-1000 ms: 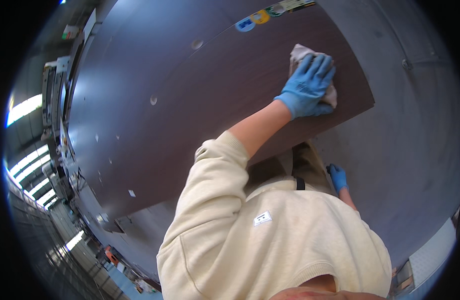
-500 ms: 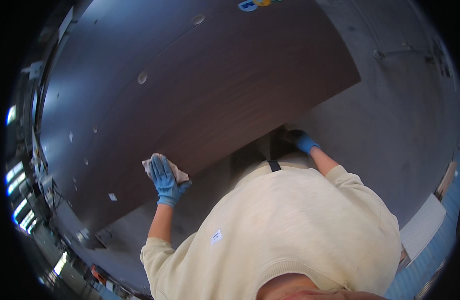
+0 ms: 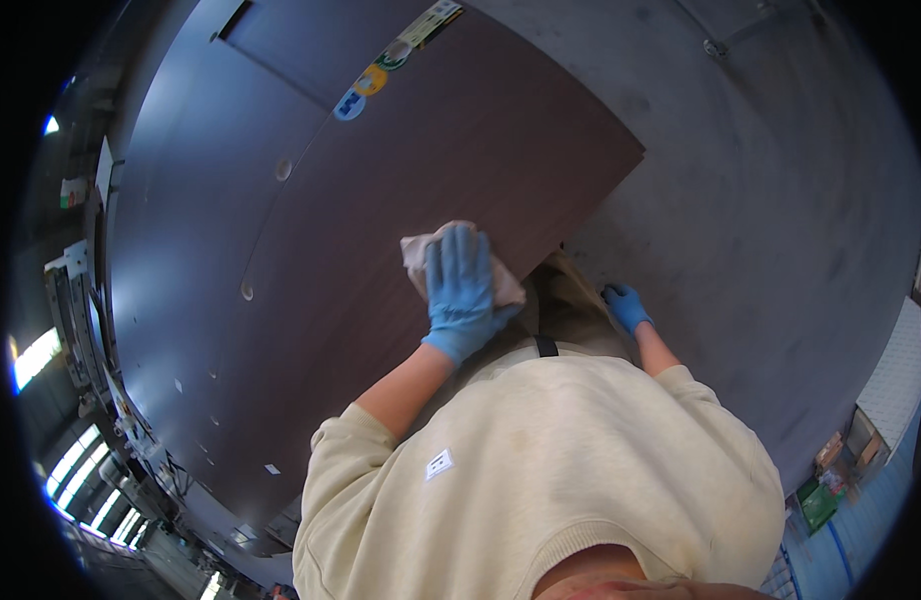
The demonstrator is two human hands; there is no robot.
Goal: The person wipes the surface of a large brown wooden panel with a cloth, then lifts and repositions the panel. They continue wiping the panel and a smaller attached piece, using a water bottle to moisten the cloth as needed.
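Note:
My left hand (image 3: 460, 297), in a blue glove, lies with outstretched fingers over a crumpled pale cloth (image 3: 506, 283), pressing it on a large dark brown panel (image 3: 381, 210). The cloth sticks out on both sides of the fingers, close to the panel's near edge. My right hand (image 3: 628, 308), also in a blue glove, hangs low beside my right hip, off the panel. Its fingers are loosely bent and partly turned away, and no object shows in them.
Round stickers (image 3: 371, 80) and a long label strip lie on the panel, along with a few pale round spots (image 3: 284, 169). Grey floor (image 3: 751, 200) spreads to the right. A green bin (image 3: 817, 505) and small boxes stand at the lower right. Racks and machinery line the left.
My left hand and the cloth have shifted right and farther up across the panel. The right hand has dropped slightly lower. More stickers and the panel's corner show as my view has turned.

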